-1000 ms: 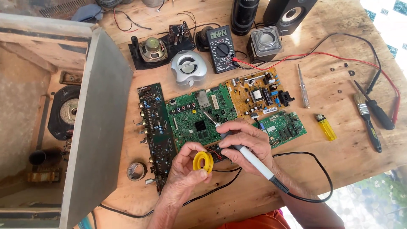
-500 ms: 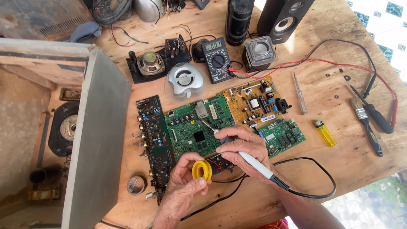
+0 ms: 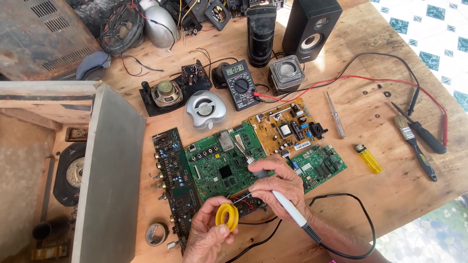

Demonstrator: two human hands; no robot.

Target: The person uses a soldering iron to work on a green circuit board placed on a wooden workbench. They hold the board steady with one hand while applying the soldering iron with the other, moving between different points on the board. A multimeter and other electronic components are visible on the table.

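Observation:
My right hand grips a soldering iron like a pen, its tip resting on the green circuit board near a metal-shielded part. The iron's black cord loops off to the right. My left hand holds a small yellow spool of solder just below the board, beside a small dark part with red wires.
A dark long board, a yellow-brown board and a smaller green board lie around it. Behind are a multimeter, speakers, a loose speaker driver. Right: screwdrivers, brush, yellow lighter. A grey cabinet panel stands left; a tape roll sits nearby.
The view has tilted, so the table scene sits lower in frame. Both hands keep their grips and stay over the green board; the iron tip is still on it.

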